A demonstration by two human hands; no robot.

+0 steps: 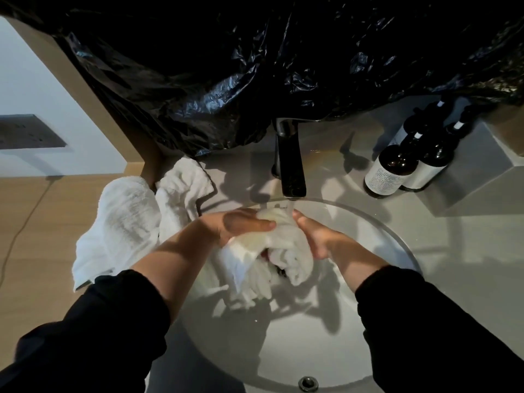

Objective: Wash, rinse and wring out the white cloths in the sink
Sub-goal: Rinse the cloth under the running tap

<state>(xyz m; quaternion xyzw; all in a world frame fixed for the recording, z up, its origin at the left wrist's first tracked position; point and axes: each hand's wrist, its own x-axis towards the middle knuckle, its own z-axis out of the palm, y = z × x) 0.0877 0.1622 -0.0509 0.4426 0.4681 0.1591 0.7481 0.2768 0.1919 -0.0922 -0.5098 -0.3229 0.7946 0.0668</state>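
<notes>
A wet white cloth (279, 248) is bunched between both hands over the round sink (391, 236), under water running from the dark tap (290, 165). My left hand (241, 225) grips its left side, thumb across the top. My right hand (314, 236) holds its right side, fingers curled round it. The cloth's lower folds hang down into the basin. Two more white cloths (127, 222) lie piled on the counter left of the sink.
Black plastic sheeting (255, 66) covers the wall above the tap. Dark pump bottles (408, 163) stand at the back right on the grey counter (467, 251). The overflow hole (307, 383) sits at the sink's near rim. A cable (25, 219) runs along the wooden surface at left.
</notes>
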